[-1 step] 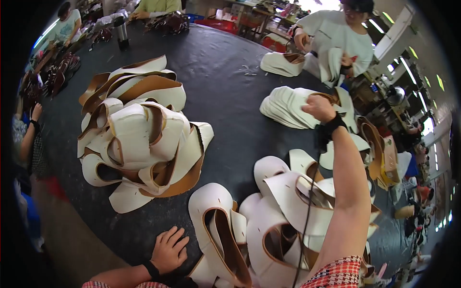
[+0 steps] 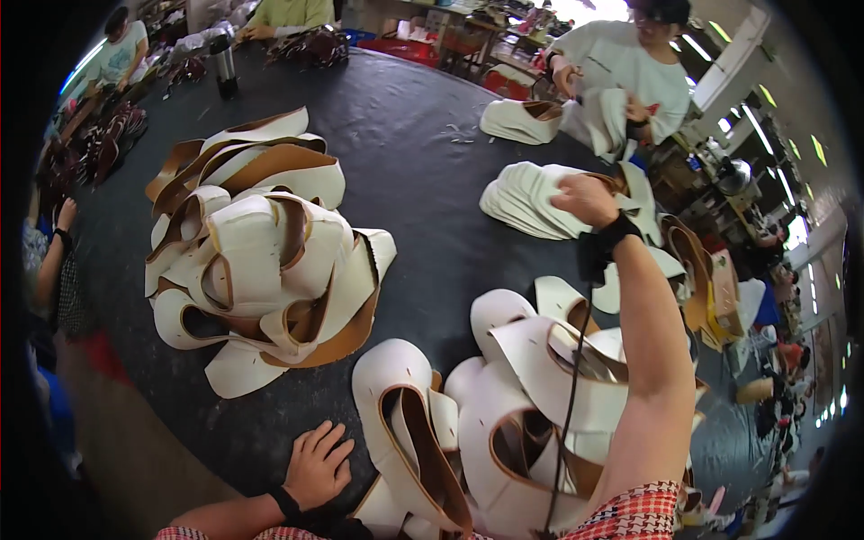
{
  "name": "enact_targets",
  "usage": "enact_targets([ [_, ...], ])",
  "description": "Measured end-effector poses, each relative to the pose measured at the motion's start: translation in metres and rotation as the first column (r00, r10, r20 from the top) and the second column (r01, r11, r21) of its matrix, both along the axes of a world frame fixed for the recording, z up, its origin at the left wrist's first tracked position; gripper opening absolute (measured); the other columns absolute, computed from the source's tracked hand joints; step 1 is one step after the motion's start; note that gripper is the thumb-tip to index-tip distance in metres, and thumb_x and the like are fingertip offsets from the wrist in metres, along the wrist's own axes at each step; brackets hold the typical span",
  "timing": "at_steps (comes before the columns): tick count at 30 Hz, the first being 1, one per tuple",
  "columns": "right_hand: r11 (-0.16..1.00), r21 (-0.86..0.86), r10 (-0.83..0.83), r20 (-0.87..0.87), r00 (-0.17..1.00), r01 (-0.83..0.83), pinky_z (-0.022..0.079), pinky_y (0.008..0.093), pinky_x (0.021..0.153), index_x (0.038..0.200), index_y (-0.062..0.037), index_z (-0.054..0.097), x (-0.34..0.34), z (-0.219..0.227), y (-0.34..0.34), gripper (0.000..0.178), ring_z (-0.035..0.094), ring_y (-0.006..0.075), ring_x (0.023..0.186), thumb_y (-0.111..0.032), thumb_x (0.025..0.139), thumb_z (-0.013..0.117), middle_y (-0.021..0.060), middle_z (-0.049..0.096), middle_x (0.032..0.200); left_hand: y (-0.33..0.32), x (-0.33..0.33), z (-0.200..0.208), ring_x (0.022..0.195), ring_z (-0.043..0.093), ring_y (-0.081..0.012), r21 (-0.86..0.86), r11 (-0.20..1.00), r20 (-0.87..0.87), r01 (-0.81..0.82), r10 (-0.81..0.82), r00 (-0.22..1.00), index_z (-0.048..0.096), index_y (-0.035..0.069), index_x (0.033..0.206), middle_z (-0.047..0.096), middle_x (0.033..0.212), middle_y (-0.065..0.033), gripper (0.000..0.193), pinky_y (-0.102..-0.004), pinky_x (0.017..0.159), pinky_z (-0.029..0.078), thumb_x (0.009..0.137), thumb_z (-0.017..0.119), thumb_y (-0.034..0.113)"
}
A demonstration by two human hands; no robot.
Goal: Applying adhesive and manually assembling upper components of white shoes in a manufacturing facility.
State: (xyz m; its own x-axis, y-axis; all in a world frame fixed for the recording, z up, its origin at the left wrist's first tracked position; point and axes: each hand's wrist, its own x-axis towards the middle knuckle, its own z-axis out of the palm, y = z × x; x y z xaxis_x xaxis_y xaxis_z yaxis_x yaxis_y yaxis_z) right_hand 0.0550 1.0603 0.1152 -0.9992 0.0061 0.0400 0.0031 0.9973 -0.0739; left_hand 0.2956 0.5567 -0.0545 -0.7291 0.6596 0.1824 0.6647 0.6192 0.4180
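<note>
A: Right hand (image 2: pixel 587 198) reaches far out; its fingers pinch the top piece of the fanned stack of white shoe uppers (image 2: pixel 526 202) mid-bench.

B: Peel one only, I'd say. Left hand (image 2: pixel 317 466), fingers spread, steadies on the dark bench (image 2: pixel 423 162) beside the near pile of uppers (image 2: pixel 486 414).

Workshop interior. A broad tabletop (image 2: pixel 396 135) covered in dark, slightly creased sheeting fills the centre of the frame, its edge curving down the lower left. Brownish floor (image 2: pixel 117 432) shows at lower left beside it. Strong daylight enters from a window (image 2: pixel 589 9) at the top, right of centre. Long ceiling lamps (image 2: pixel 756 126) run along the upper right. A steel flask (image 2: pixel 223 61) stands on the tabletop at upper left. Red crates (image 2: pixel 409 47) sit beyond the far edge, top centre.
</note>
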Motion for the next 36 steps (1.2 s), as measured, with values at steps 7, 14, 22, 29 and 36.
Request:
enact_targets([
  [7,0.734,-0.044,0.678,-0.006,0.735,-0.677,0.053,0.04,0.064,0.083,-0.0031,0.055,0.162,0.066,-0.257,0.008,0.063,0.0311,0.077,-0.008,0.077,0.054,0.0142,0.059,0.078,-0.016,0.005,-0.01,0.12,0.041,-0.0294,0.036,0.999,-0.051,-0.031,0.033,0.998,0.058,0.006,0.108,0.05,0.123,-0.013,0.034,-0.0446,0.098,0.031,0.074,0.058,0.012],
  [14,0.786,-0.401,0.57,0.173,0.803,-0.471,0.048,0.0381,0.058,0.084,-0.003,0.046,0.333,0.127,-0.319,0.013,0.057,0.0301,0.07,-0.008,0.079,0.057,0.011,0.05,0.075,-0.009,0.002,-0.024,0.124,0.039,-0.0298,0.192,0.981,0.011,0.005,-0.008,1.0,0.055,0.006,0.11,0.049,0.128,-0.0136,0.034,-0.0437,0.101,0.028,0.077,0.057,0.013],
  [22,0.85,-0.521,-0.007,-0.154,0.988,-0.075,0.052,0.0295,0.056,0.091,-0.0015,0.063,0.519,0.179,-0.346,0.029,0.065,0.023,0.067,-0.018,0.069,0.071,0.0156,0.065,0.086,-0.012,-0.012,-0.032,0.125,0.039,-0.0309,0.209,0.978,0.014,0.004,-0.007,1.0,0.057,0.005,0.11,0.05,0.129,-0.0137,0.032,-0.0433,0.103,0.028,0.079,0.055,0.011],
  [29,0.558,-0.689,-0.821,-0.376,0.43,0.463,0.05,0.026,0.063,0.089,0.0051,0.061,0.676,0.14,-0.398,0.019,0.06,0.0162,0.066,-0.01,0.078,0.063,0.0124,0.063,0.082,-0.014,-0.015,-0.039,0.12,0.045,-0.0324,0.317,0.946,0.105,0.071,-0.11,0.988,0.058,0.003,0.105,0.056,0.12,-0.0149,0.028,-0.0411,0.101,0.034,0.078,0.054,0.003],
  [36,0.101,-0.818,-0.994,-0.111,0.018,0.567,0.046,0.0208,0.061,0.083,-0.0016,0.06,0.795,0.08,-0.374,0.014,0.058,0.0079,0.067,-0.014,0.089,0.057,0.0038,0.063,0.079,-0.025,-0.002,-0.007,0.097,0.061,-0.0202,0.447,0.894,0.218,-0.014,-0.094,0.971,0.056,0.001,0.11,0.063,0.103,-0.0118,0.026,-0.0302,0.085,0.046,0.085,0.048,-0.001],
])
